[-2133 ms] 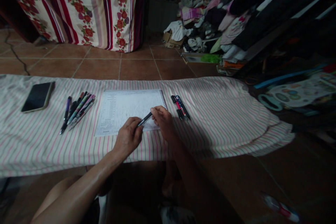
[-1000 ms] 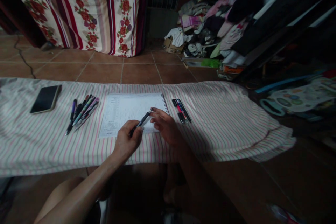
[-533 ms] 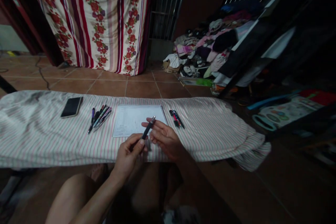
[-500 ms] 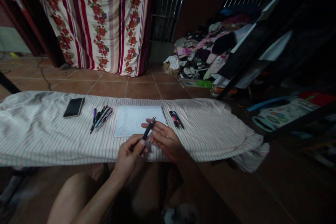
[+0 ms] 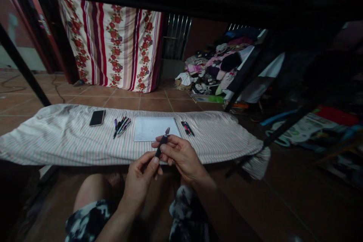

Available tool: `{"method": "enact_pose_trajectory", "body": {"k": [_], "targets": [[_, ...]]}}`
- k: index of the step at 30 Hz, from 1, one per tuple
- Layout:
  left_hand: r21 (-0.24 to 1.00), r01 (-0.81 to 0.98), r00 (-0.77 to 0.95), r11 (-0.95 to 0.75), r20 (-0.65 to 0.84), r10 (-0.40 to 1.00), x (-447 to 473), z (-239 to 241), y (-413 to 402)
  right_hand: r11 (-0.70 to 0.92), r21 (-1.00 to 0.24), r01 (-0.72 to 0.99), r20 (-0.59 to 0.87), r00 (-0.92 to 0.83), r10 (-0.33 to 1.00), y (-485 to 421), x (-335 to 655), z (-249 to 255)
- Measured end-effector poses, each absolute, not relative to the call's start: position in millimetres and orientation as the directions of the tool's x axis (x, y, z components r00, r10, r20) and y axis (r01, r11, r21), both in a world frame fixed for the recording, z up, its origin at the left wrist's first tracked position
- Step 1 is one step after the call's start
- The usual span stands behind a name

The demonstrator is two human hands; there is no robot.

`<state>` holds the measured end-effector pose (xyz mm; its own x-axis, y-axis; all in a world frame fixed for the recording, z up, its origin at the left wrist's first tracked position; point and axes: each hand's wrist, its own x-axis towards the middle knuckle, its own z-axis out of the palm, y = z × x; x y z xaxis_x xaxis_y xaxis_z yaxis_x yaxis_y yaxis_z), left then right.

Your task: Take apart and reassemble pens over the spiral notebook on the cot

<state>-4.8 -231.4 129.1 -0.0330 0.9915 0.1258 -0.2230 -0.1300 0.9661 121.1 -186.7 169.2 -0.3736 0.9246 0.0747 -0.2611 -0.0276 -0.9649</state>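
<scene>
A black pen [image 5: 162, 141] with a silver tip is held up over the near edge of the cloth-covered surface, tip pointing up and away. My left hand [image 5: 137, 176] pinches its lower end between thumb and fingers. Higher up the barrel, the thumb and fingers of my right hand [image 5: 185, 159] close on the same pen. Behind the hands lies a spiral-bound notebook [image 5: 149, 128], its open page partly covered by my right fingers. Several pens [image 5: 122, 125] lie bunched left of the notebook, and a smaller group of pens [image 5: 187, 129] lies to its right.
A dark-screened phone [image 5: 97, 118] lies at the left on the striped cloth [image 5: 70, 136]. Dark metal bars [image 5: 24, 66] frame the sides and top. Beyond, a floral curtain [image 5: 124, 45] hangs, and a heap of clothes [image 5: 218, 64] sits on the tiled floor.
My right hand has gone from loosely open beside the pen to gripping its upper barrel. My left hand keeps its hold. The camera view has tilted up and shifted.
</scene>
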Motion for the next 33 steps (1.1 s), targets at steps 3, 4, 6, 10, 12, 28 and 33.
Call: {"method": "enact_pose_trajectory", "body": {"k": [3, 4, 6, 10, 12, 28, 33], "targets": [[0.966, -0.198, -0.1, -0.164, 0.147, 0.984, -5, 136, -250, -0.026, -0.983, -0.184, 0.04, -0.344, 0.938, -203, 113, 179], [0.965, -0.19, -0.121, -0.18, 0.159, 0.98, -6, 138, -255, -0.023, -0.985, -0.171, 0.036, -0.335, 0.942, -207, 109, 181], [0.962, -0.167, -0.157, -0.216, 0.191, 0.969, -7, 140, -263, -0.006, -0.986, -0.166, 0.046, -0.31, 0.95, -215, 103, 184], [0.957, -0.135, -0.224, -0.257, 0.223, 0.949, -11, 140, -274, 0.027, -0.986, -0.165, 0.073, -0.283, 0.956, -226, 95, 184], [0.957, -0.156, -0.222, -0.246, 0.208, 0.952, -11, 138, -279, 0.03, -0.985, -0.168, 0.082, -0.315, 0.945, -230, 95, 183], [0.871, -0.491, 0.114, -0.011, 0.077, 0.99, -15, 144, -295, 0.006, -0.98, -0.2, 0.114, -0.533, 0.838, -242, 116, 190], [0.917, -0.392, -0.006, -0.073, 0.076, 0.997, -12, 144, -299, 0.025, -0.964, -0.265, 0.154, -0.476, 0.866, -248, 109, 183]]}}
